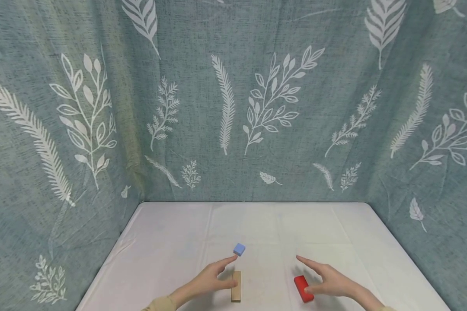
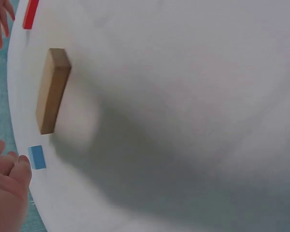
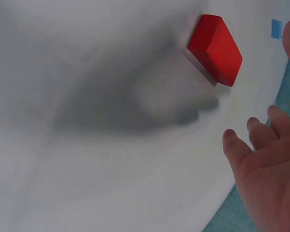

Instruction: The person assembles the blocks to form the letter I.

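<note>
My left hand [image 1: 214, 278] is held over the table with fingers extended and thumb apart. Its thumb overlaps a long plain wooden block [image 1: 236, 296] in the head view; the left wrist view shows a gap between the hand and that wooden block [image 2: 53, 92]. A small blue block [image 1: 239, 249] lies just beyond the left fingertips. On the right, my right hand [image 1: 332, 280] hovers with its fingers stretched out, near a red rectangular block [image 1: 301, 285]. The right wrist view shows the red block [image 3: 216, 50] on the cloth, apart from the fingers. Neither hand holds anything.
A white cloth [image 1: 171, 233] covers the table, with faint fold lines. Blue-green curtains [image 1: 198, 129] with white leaf prints hang behind the table and along its left and right sides. Shadows of the hands fall on the cloth.
</note>
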Demonstrator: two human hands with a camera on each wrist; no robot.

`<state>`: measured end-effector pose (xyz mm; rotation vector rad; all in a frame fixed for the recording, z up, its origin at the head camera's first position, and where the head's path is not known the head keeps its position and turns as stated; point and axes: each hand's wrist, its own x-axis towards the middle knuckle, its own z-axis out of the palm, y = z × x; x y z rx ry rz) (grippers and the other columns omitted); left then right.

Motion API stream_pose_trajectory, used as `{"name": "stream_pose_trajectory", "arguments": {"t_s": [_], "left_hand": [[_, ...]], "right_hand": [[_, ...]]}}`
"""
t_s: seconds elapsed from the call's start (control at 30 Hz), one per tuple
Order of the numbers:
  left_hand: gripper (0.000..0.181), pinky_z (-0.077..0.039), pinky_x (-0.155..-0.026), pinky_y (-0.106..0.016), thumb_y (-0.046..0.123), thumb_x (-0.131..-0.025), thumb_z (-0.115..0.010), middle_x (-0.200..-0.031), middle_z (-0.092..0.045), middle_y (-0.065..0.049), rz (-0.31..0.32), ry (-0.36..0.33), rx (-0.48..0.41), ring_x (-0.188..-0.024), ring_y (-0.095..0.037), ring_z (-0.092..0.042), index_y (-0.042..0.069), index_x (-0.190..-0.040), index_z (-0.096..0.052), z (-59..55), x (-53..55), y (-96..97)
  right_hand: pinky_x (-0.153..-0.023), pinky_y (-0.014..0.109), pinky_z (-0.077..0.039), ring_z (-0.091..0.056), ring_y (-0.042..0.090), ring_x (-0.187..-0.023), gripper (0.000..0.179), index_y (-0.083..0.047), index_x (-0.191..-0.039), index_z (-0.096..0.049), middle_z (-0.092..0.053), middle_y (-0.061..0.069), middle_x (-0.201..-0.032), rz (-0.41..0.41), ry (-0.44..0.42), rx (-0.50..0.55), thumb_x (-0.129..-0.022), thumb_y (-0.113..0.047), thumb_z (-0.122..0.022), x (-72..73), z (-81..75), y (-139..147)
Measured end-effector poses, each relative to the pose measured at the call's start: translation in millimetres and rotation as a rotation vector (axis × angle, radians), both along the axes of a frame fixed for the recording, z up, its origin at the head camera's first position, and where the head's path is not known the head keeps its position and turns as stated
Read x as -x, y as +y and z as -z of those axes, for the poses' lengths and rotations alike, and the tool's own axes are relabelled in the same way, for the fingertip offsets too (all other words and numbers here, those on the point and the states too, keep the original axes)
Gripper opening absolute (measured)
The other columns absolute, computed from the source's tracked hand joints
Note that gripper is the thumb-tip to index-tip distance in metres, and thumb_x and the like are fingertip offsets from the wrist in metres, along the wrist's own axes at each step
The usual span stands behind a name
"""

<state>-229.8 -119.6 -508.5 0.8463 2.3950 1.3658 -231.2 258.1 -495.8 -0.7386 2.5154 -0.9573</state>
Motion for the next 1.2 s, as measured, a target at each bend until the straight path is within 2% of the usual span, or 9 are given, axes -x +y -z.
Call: {"name": "stream_pose_trajectory", "arguments": {"t_s": [0.1, 0.3, 0.5, 0.77, 1.03, 1.2], "left_hand": [[0.068, -0.037, -0.106, -0.058, 0.023, -0.087, -0.067, -0.143, -0.042, -0.028, -0.009, 0.000, 0.000, -0.130, -0.049, -0.038, -0.009, -0.139, -0.037, 5.5, -0.4, 0.5], [0.070, -0.037, -0.106, -0.055, 0.020, -0.083, -0.072, -0.140, -0.043, -0.031, -0.034, -0.031, 0.008, -0.128, -0.050, -0.041, -0.011, -0.137, -0.039, 16.7, -0.6, 0.2], [0.073, -0.035, -0.108, -0.053, 0.017, -0.079, -0.076, -0.140, -0.044, -0.031, -0.054, -0.093, 0.004, -0.129, -0.048, -0.040, -0.011, -0.135, -0.041, 24.5, -1.6, -0.1], [0.077, -0.034, -0.109, -0.052, 0.019, -0.075, -0.079, -0.142, -0.041, -0.030, -0.059, -0.179, -0.007, -0.132, -0.047, -0.037, -0.009, -0.136, -0.040, 31.9, -8.1, -0.7], [0.078, -0.034, -0.109, -0.050, 0.017, -0.073, -0.080, -0.141, -0.044, -0.027, -0.044, -0.114, 0.004, -0.131, -0.047, -0.038, -0.009, -0.136, -0.041, 34.9, -8.3, -0.4], [0.079, -0.036, -0.109, -0.049, 0.018, -0.072, -0.081, -0.141, -0.046, -0.024, -0.049, -0.091, 0.033, -0.131, -0.045, -0.040, -0.006, -0.136, -0.042, 36.5, -5.8, -0.5]], "right_hand": [[-0.102, 0.042, -0.049, -0.041, 0.038, -0.133, 0.081, -0.006, -0.147, -0.032, -0.040, 0.016, -0.148, -0.006, -0.004, -0.005, -0.083, -0.036, -0.071, -0.3, 4.1, -0.4], [-0.100, 0.063, -0.042, -0.038, 0.046, -0.132, 0.082, -0.004, -0.145, -0.035, -0.042, 0.018, -0.147, 0.009, -0.062, -0.005, -0.080, -0.032, -0.075, 2.5, 14.0, -3.5], [-0.102, 0.061, -0.041, -0.040, 0.044, -0.131, 0.081, -0.001, -0.143, -0.039, -0.047, 0.016, -0.144, 0.016, -0.091, -0.022, -0.077, -0.027, -0.078, 3.0, 23.1, -5.4], [-0.104, 0.065, -0.037, -0.041, 0.041, -0.131, 0.080, -0.007, -0.141, -0.043, -0.046, 0.015, -0.144, 0.097, -0.173, -0.040, -0.072, -0.022, -0.081, 0.7, 35.2, -3.7], [-0.103, 0.071, -0.033, -0.042, 0.040, -0.130, 0.080, -0.008, -0.142, -0.043, -0.047, 0.016, -0.144, 0.117, -0.204, -0.009, -0.074, -0.026, -0.080, -1.6, 40.3, 2.7], [-0.103, 0.070, -0.034, -0.045, 0.035, -0.128, 0.076, -0.009, -0.141, -0.044, -0.048, 0.015, -0.143, 0.106, -0.195, -0.006, -0.074, -0.020, -0.079, -1.4, 39.4, 5.0]]}}
